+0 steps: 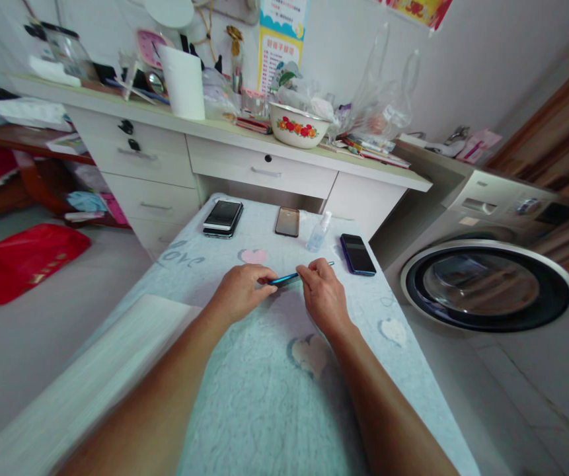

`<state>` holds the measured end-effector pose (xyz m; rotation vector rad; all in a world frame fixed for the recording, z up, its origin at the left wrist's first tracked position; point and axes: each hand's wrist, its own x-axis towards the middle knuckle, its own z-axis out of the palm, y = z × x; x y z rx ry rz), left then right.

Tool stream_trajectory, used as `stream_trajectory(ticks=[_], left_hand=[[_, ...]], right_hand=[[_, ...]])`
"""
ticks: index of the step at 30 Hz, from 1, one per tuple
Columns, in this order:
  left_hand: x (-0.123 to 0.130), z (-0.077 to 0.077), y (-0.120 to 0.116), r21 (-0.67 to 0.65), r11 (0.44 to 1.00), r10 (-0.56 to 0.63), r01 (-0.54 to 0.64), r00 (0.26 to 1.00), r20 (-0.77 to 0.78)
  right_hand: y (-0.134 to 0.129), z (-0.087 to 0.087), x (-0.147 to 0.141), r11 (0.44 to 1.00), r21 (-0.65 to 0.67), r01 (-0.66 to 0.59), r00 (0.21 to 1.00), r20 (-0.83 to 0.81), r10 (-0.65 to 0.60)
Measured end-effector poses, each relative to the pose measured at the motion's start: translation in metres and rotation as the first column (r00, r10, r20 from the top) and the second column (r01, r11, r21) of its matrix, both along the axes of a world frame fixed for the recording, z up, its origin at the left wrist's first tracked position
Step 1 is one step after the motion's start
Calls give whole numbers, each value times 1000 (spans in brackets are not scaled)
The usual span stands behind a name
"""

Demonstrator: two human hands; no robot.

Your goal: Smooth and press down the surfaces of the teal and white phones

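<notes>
Between my two hands is a slim blue phone [287, 278], held nearly edge-on above the table, so its faces hardly show. My left hand [244, 291] pinches its left end between thumb and fingers. My right hand [324, 291] is closed at its right part, fingertips on the near edge; a short blue tip sticks out beyond. Just past the hands stands a small clear spray bottle [318, 233]. A dark phone [358, 254] lies to its right, and a brownish see-through phone case [287, 221] to its left. Stacked phones [223, 217] lie at the far left.
A pale patterned cloth covers the table [254, 396]. Behind it runs a white drawer desk [259, 165] bearing a flowered bowl [298, 125], a paper roll [183, 82] and plastic bags. At the right stands a washing machine [482, 198]; a red bag [26, 264] lies on the floor at left.
</notes>
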<state>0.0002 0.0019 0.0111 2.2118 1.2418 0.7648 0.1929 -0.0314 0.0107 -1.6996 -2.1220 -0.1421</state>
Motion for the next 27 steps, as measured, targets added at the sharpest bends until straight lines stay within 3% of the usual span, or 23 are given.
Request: stream_trajectory(ticks=[10, 21, 27], left_hand=[[3, -3, -1, -61, 998, -4, 10, 995, 101], [12, -20, 2, -98, 995, 32, -7, 966, 256], [14, -20, 2, -134, 990, 1, 45, 947, 321]], right_hand=[[-6, 5, -4, 1000, -8, -9, 1000, -5, 9], [-11, 3, -19, 994, 53, -96, 995, 6, 96], [-15, 7, -17, 992, 74, -98, 995, 12, 97]])
